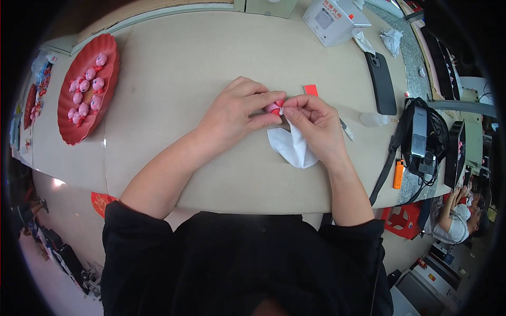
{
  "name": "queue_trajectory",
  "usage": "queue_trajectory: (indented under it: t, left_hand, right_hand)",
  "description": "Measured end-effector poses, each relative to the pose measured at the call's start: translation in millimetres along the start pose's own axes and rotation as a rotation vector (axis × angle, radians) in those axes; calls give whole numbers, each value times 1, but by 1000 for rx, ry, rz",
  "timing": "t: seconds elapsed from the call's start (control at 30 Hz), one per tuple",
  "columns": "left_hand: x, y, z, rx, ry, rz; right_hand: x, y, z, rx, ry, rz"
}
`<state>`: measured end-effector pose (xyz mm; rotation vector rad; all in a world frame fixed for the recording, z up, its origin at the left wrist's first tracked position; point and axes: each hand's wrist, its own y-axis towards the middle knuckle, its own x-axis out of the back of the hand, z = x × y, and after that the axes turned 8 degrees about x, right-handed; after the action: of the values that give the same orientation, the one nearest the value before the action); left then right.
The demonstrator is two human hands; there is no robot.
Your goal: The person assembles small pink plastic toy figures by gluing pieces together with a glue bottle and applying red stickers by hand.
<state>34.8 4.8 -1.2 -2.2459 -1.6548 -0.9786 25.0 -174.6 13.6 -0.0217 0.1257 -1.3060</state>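
Observation:
My left hand [231,109] is closed on a small pink-and-red figurine [273,108], pinched between thumb and fingers above the middle of the table. Opposite it, my right hand [319,125] pinches a white cloth [293,148], with its fingertips and a tip of the cloth against the figurine. The rest of the cloth hangs down below the right hand onto the table. Fingers hide much of the figurine. Several similar pink figurines [83,109] lie in a red scalloped dish [65,122] at the far left.
Right of my hands are a red card-like piece [311,90], a small blade [347,130], a clear bottle [375,119], a dark phone [381,84] and an orange lighter [398,174]. A white box [333,22], crumpled tissue [391,41] and black bag [435,138] lie farther out. Another person [454,220] sits at right.

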Motion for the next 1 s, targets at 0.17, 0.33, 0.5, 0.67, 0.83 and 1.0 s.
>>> queue_trajectory:
  t: [0.17,0.33,0.5,0.67,0.83,1.0]
  left_hand:
    - [-3,0,1,-41,-9,-76]
    - [-5,1,2,-52,-8,-89]
    - [-6,0,5,-70,8,-105]
    - [-4,1,3,-77,9,-104]
    - [-4,2,3,-37,7,-40]
    - [-5,0,6,-42,4,-71]
  right_hand:
    - [-10,-1,6,71,-2,-62]
    - [-11,1,3,34,-63,-134]
    - [-11,6,8,-56,-141,-152]
    - [-2,11,8,4,-66,0]
    - [-1,5,3,177,-252,-5]
    - [-3,2,7,541,-724,91]
